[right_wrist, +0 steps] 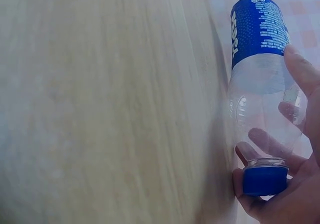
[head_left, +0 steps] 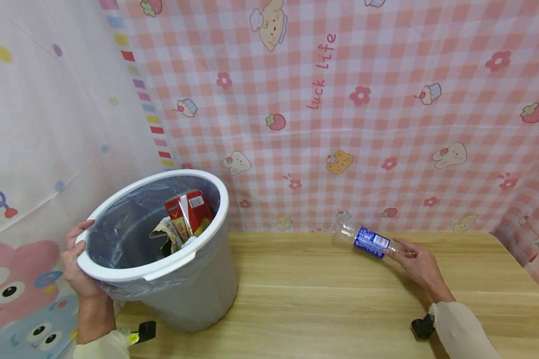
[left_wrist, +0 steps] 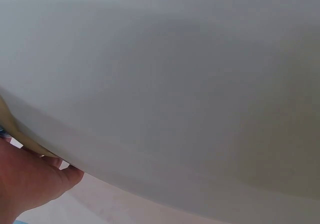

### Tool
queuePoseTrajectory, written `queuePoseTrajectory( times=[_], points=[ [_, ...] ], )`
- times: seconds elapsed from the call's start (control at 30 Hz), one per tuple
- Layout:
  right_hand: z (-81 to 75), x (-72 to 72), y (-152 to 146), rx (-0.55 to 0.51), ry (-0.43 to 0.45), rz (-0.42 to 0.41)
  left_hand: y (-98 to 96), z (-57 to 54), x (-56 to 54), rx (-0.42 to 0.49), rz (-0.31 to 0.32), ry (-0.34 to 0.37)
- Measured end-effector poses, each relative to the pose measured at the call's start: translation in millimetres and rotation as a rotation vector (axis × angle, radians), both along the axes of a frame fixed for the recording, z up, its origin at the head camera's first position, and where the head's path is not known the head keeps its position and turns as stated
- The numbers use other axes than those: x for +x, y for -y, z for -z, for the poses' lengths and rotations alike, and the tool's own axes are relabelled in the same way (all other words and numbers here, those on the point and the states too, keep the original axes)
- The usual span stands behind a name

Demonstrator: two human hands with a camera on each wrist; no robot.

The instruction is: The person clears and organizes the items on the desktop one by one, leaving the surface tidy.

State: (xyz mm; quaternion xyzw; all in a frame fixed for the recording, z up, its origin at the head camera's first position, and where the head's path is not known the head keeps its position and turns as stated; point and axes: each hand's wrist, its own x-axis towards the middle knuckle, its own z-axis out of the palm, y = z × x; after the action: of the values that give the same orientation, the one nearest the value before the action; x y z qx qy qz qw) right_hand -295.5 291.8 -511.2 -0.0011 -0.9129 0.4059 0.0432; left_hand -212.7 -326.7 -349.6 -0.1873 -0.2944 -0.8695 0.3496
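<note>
At the left in the head view, my left hand grips the white rim of a grey trash bin, which tilts on the table. Its clear liner folds over the edge, and a red and yellow box and a crumpled wrapper lie inside. Over on the right, my right hand holds a clear plastic bottle with a blue label. In the right wrist view, fingers curl behind the bottle's neck end beside its blue cap, thumb along the side. Bin wall fills most of the left wrist view.
A wooden table runs beneath the bin and the bottle. Behind it hangs a pink checked cloth; a white cartoon-printed curtain is at the left. Small black devices are worn at the wrists.
</note>
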Motion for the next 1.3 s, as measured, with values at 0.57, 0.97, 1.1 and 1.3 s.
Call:
queuePoseTrajectory(
  times=[0.57,0.97,1.1,1.3],
  points=[
    [-12.8,0.5,12,-0.051,-0.001,-0.025,-1.0,0.5,1.6,-0.023,-0.054,0.038],
    [-34.1,2.6,28,-0.057,-0.075,-0.044,-2.2,0.7,1.8,0.007,-0.020,0.022],
    [-41.7,3.2,33,-0.044,-0.093,-0.045,-2.6,-0.2,1.9,0.004,-0.015,0.014],
    [-58.8,3.8,42,-0.061,-0.123,-0.051,-2.5,-1.6,1.4,0.013,0.004,-0.012]
  ],
)
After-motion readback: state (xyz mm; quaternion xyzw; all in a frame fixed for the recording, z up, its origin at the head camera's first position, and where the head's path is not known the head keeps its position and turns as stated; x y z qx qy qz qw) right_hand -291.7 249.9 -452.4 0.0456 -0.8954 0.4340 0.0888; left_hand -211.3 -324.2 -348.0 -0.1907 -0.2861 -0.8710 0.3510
